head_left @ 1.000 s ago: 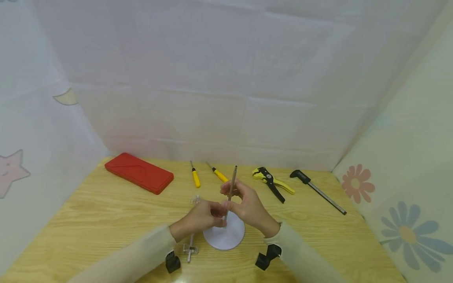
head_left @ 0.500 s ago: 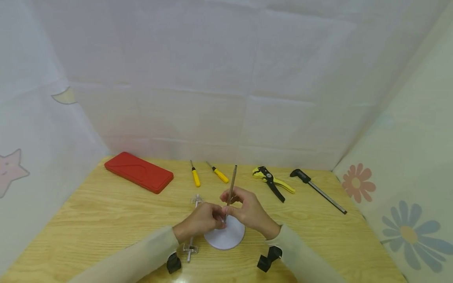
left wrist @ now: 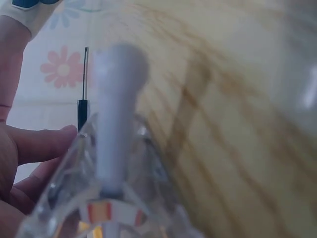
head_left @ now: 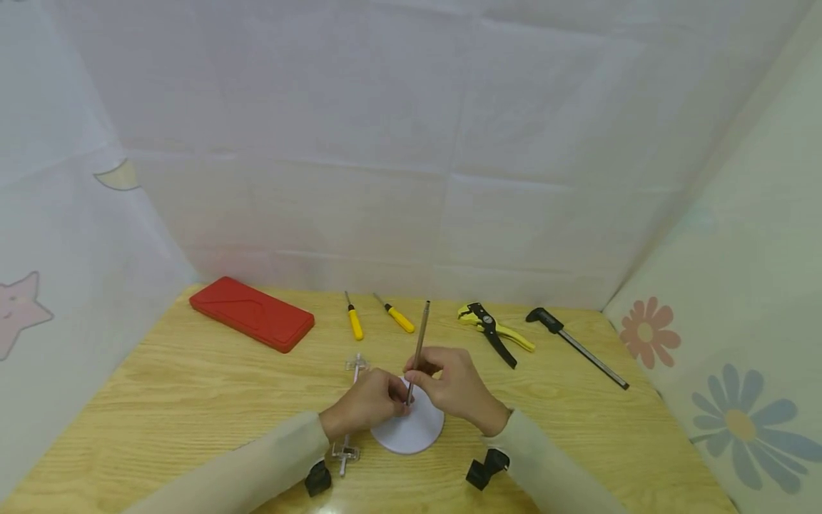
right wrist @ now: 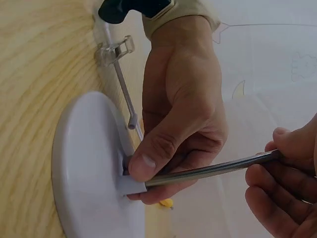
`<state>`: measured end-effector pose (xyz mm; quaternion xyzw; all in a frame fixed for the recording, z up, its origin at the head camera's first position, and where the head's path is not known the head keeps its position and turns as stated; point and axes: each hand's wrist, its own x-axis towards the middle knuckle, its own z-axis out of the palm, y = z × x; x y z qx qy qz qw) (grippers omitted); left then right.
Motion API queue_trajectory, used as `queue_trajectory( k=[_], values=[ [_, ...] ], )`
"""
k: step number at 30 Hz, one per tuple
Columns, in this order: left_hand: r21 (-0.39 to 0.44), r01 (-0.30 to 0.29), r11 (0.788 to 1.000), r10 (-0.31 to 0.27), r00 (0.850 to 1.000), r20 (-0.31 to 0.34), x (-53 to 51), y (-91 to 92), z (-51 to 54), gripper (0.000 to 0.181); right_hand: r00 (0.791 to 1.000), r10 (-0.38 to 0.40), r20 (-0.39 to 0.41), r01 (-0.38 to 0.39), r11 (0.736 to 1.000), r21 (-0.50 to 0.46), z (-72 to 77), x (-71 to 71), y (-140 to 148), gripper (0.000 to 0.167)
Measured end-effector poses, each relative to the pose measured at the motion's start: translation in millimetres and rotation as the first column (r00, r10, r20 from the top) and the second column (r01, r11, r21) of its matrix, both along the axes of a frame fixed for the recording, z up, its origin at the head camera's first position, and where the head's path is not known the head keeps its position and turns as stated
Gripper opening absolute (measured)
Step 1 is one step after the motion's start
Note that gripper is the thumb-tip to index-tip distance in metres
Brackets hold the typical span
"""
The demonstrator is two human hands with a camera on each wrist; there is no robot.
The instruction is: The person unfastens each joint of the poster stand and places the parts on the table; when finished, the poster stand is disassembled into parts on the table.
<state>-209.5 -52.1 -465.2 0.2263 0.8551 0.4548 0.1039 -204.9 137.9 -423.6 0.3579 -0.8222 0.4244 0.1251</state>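
Note:
A slim metal rod (head_left: 420,334) stands slightly tilted over a round white base (head_left: 411,437). My left hand (head_left: 364,405) pinches low, where the rod meets the base's small white socket (right wrist: 132,185); its fingers partly cover that joint. Higher up, the thumb and fingers of my right hand (head_left: 457,385) hold the rod, also visible at the edge of the right wrist view. Beside my left hand lies a thin white rod (head_left: 343,465) with a clear plastic clip (head_left: 345,451) near each end. One clear clip (left wrist: 143,168) and a rounded rod end (left wrist: 121,69) fill the left wrist view's foreground.
Along the back lie a red case (head_left: 252,314), two yellow-handled screwdrivers (head_left: 355,324) (head_left: 401,319), yellow and black wire strippers (head_left: 491,332) and a digital caliper (head_left: 578,348). White cloth walls (head_left: 359,214) enclose the wooden table (head_left: 160,400).
My right hand has shifted slightly down, and its fingers have closed in around the rod. The left hand has edged a little to the right. The rod and base keep their places.

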Motion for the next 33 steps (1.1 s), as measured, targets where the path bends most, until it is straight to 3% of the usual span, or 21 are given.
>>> queue_trajectory(
  k=[5,10,17,33],
  values=[
    [-0.019,-0.019,1.0,0.019,1.0,-0.01,1.4,0.7,0.2,0.003,0.977,-0.015,-0.211,0.035,0.995,0.089,-2.0,0.2,1.0,0.004],
    [-0.025,-0.02,0.999,0.019,0.999,-0.039,2.7,0.2,0.6,0.003,0.951,-0.034,-0.307,0.074,0.99,0.121,-0.9,0.5,-0.1,0.005],
    [-0.022,-0.019,1.0,0.018,0.999,-0.029,2.6,0.4,1.2,0.002,0.944,-0.041,-0.328,0.083,0.99,0.115,-3.4,0.1,-0.9,0.004],
    [-0.023,-0.008,1.0,0.007,0.999,-0.054,2.4,-0.7,1.0,0.006,0.952,-0.027,-0.305,0.067,0.99,0.124,-2.9,0.5,-1.3,0.004]
  ],
)
